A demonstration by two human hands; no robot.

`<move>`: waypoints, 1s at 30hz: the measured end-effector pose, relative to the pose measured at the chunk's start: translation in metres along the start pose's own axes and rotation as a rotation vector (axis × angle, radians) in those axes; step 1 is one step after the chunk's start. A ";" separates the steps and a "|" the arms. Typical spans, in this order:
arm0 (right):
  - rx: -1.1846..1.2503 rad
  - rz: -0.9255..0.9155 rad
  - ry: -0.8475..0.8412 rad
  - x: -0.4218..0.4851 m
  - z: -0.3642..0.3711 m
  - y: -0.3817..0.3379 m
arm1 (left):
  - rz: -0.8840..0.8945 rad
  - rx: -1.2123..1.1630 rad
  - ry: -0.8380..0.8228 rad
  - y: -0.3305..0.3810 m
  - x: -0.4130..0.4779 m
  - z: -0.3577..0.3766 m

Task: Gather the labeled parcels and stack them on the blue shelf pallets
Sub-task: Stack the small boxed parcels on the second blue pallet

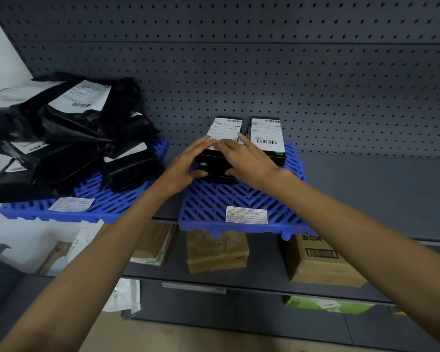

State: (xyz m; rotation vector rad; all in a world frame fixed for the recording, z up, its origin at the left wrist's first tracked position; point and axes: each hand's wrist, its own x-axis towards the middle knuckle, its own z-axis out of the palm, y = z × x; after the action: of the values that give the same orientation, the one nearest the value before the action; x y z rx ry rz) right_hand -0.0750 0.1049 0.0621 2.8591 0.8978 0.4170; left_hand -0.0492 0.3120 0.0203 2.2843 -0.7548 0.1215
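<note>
Two blue slatted pallets lie on the grey shelf. On the right pallet (214, 204) stand two stacks of black boxes with white barcode labels on top. My left hand (186, 166) and my right hand (247, 161) clasp the left stack (225, 129) from both sides, fingers over its top label and thumbs against its front. The right stack (267, 134) stands close beside it, untouched. The left pallet (107, 201) carries a loose heap of black plastic mailer bags (69, 138) with white labels.
A grey pegboard wall (290, 72) backs the shelf. Bare shelf (379, 194) lies right of the right pallet. The shelf below holds brown paper parcels (216, 252), a cardboard box (320, 262) and white packages. A green box (325, 304) sits lower still.
</note>
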 end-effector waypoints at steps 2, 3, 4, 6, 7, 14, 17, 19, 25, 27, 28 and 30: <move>0.016 0.008 0.004 -0.001 0.000 -0.002 | -0.003 0.000 -0.035 -0.002 0.000 0.000; 0.022 0.016 0.005 -0.001 -0.001 -0.002 | -0.003 -0.004 -0.059 -0.002 0.000 -0.001; 0.026 0.027 0.010 -0.001 -0.002 -0.002 | -0.004 -0.008 -0.084 -0.003 0.001 -0.001; 0.018 0.058 0.021 0.000 -0.004 -0.001 | 0.001 0.017 -0.106 -0.002 0.002 -0.001; 0.007 0.072 0.023 0.002 -0.006 -0.001 | 0.010 0.049 -0.094 -0.003 0.002 0.001; -0.074 0.137 0.021 0.002 -0.012 0.005 | 0.061 0.172 -0.014 0.004 0.000 0.020; -0.060 0.196 0.017 0.001 -0.013 0.008 | 0.022 0.136 -0.050 0.012 0.007 0.026; -0.021 0.234 0.008 0.003 -0.014 0.009 | -0.022 0.100 -0.064 0.016 0.010 0.027; 0.119 0.267 0.005 0.002 -0.020 0.019 | -0.019 0.025 -0.022 0.017 0.002 0.019; 0.159 0.327 0.050 -0.009 -0.016 0.030 | -0.074 -0.024 0.017 0.018 -0.002 0.018; 0.198 0.373 0.040 -0.017 -0.013 0.037 | -0.107 -0.055 0.019 0.018 -0.003 0.019; 0.354 0.454 -0.032 -0.033 -0.003 0.047 | -0.155 -0.111 0.010 0.022 -0.004 0.022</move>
State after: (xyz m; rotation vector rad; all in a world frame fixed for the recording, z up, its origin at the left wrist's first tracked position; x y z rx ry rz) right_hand -0.0765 0.0473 0.0669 3.3865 0.3296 0.2688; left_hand -0.0678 0.2869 0.0158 2.2244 -0.5626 0.0185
